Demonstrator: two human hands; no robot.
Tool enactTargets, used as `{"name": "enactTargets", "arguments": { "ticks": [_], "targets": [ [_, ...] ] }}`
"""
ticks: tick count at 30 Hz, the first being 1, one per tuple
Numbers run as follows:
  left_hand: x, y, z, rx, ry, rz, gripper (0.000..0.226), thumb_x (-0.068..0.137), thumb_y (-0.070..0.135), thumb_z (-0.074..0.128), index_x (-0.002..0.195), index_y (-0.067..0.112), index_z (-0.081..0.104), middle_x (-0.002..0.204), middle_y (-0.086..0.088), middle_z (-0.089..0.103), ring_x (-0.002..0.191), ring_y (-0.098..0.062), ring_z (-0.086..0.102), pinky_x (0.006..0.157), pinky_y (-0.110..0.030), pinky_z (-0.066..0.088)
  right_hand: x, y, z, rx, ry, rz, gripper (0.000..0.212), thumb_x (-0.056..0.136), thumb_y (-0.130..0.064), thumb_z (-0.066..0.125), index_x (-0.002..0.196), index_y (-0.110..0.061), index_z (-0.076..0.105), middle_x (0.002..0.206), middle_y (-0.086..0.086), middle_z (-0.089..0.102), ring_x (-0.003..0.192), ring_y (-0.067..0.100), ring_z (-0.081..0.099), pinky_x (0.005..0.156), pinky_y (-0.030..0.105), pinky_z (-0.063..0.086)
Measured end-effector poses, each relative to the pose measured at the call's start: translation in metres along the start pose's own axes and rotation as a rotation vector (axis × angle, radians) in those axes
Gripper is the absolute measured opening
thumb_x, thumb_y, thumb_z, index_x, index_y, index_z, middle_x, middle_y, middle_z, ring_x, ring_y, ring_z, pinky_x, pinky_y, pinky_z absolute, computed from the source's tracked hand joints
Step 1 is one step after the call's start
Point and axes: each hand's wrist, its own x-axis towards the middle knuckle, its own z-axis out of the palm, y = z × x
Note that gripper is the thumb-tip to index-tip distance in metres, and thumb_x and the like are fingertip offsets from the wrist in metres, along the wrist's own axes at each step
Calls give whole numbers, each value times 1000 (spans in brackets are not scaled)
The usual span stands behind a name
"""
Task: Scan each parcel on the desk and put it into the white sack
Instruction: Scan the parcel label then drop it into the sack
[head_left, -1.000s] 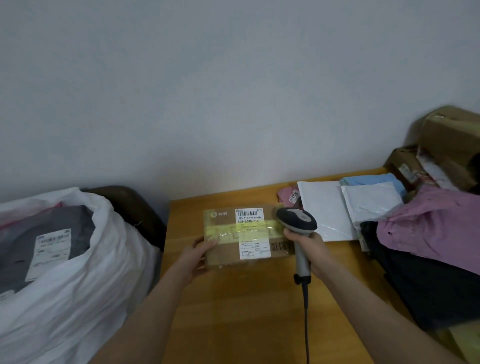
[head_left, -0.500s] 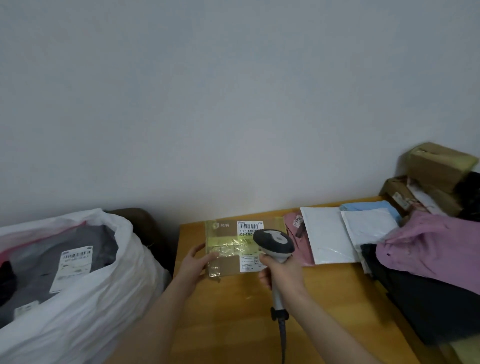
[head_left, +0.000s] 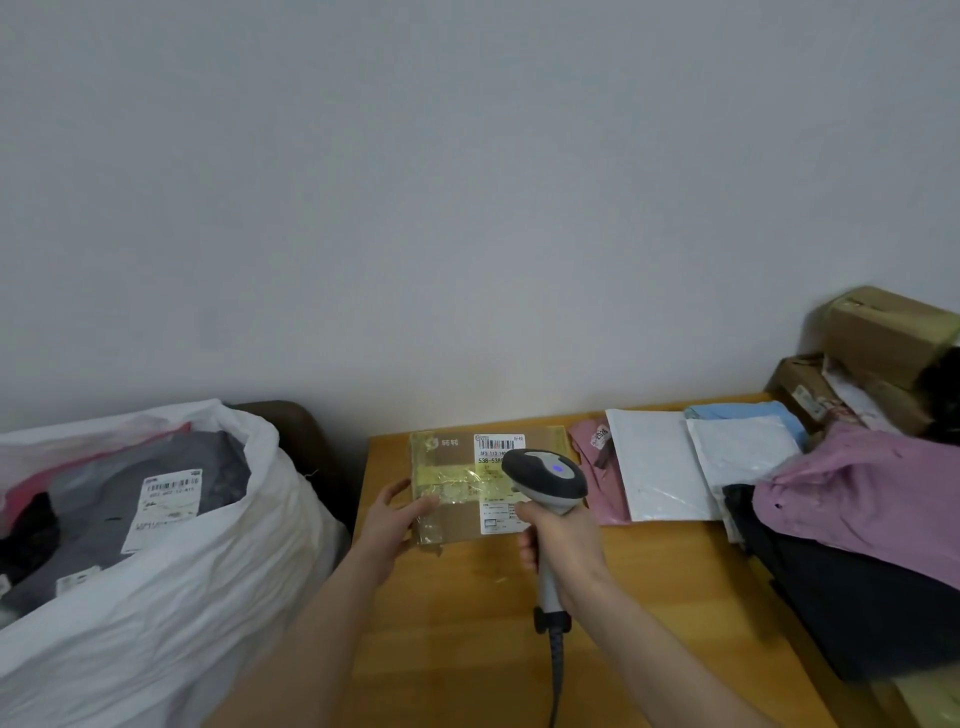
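Scanning seems the step in hand: the left hand (head_left: 392, 525) pinches the edge of the flat brown cardboard parcel (head_left: 457, 486) on the wooden tabletop (head_left: 467, 623), the right hand (head_left: 563, 545) grips the grey corded barcode scanner (head_left: 545, 480) over its label, and next the parcel needs lifting left into the crumpled white sack (head_left: 182, 597).

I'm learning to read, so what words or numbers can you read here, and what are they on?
"转转": on the brown parcel.
"538-538", the rest behind the scanner: on its white label.
"2026", uncertain: tag on the pink parcel.
The label on the grey parcel in the white sack: too blurred.
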Motion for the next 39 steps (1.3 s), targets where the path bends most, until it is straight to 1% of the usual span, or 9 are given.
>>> {"name": "enactTargets", "arguments": {
  "ticks": [8, 11, 14, 20, 27, 31, 33, 35, 39],
  "targets": [
    [-15, 8, -3, 32, 106, 51, 65, 77, 23, 77, 134, 23, 45, 120, -6, 55, 101, -24, 57, 71, -40, 57, 6, -9, -4, -6, -45, -57, 10, 87, -11, 67, 81, -4, 63, 62, 9, 64, 51, 16, 57, 52, 26, 49],
    [-22, 32, -21, 39, 158, 81, 72, 74, 32, 79, 137, 23, 45, 123, -7, 58, 106, -27, 59, 85, -49, 55, 17, -28, 6, 15, -51, -108, 11, 86, -15, 70, 89, -7, 64, 78, 8, 70, 62, 16, 61, 57, 27, 50],
    [-34, 71, -54, 2, 209, 144, 66, 78, 33, 76, 135, 21, 45, 119, -6, 61, 105, -25, 61, 80, -43, 57, 25, -54, 33, 39, -57, -171, 17, 84, -14, 72, 96, -10, 61, 91, 6, 67, 83, 19, 62, 71, 35, 57],
    [-58, 133, -157, -46, 413, 237, 53, 82, 35, 71, 129, 23, 51, 109, -7, 62, 93, -24, 62, 78, -40, 55, 30, -79, 126, 0, -188, -212, 19, 82, -19, 75, 88, -20, 57, 90, -1, 59, 100, 26, 57, 96, 52, 50],
    [-67, 155, -319, -21, 628, 197, 52, 82, 42, 70, 128, 25, 53, 113, -5, 61, 97, -22, 57, 87, -44, 51, 25, -57, 262, -104, -245, -114, 31, 80, -28, 75, 95, -6, 58, 82, 12, 60, 80, 30, 59, 83, 47, 53],
    [-61, 150, -393, 69, 604, -15, 46, 82, 44, 70, 116, 18, 55, 101, -9, 62, 91, -26, 60, 69, -39, 52, 34, -28, 312, -194, -215, -81, 27, 82, -29, 74, 82, -7, 57, 85, 12, 61, 91, 33, 59, 82, 45, 49],
    [-49, 141, -407, 135, 533, -122, 45, 82, 42, 71, 113, 15, 53, 101, -13, 63, 87, -29, 61, 62, -39, 53, 39, -13, 327, -224, -168, -38, 39, 81, -31, 75, 101, -2, 60, 102, 14, 63, 102, 34, 59, 91, 44, 50],
    [-26, 129, -406, 314, 489, -112, 48, 84, 35, 70, 123, 13, 52, 116, -15, 62, 98, -32, 61, 75, -43, 55, 44, 0, 337, -243, -141, 21, 48, 78, -28, 79, 110, 2, 61, 105, 17, 65, 100, 36, 63, 92, 49, 52],
    [20, 117, -369, 1218, 439, 214, 66, 86, 32, 64, 146, 27, 35, 149, -9, 36, 136, -28, 34, 104, -39, 37, 50, 6, 345, -314, -47, 79, 36, 78, -6, 76, 107, 7, 59, 99, 21, 63, 89, 35, 62, 84, 44, 54]
  ]
}}
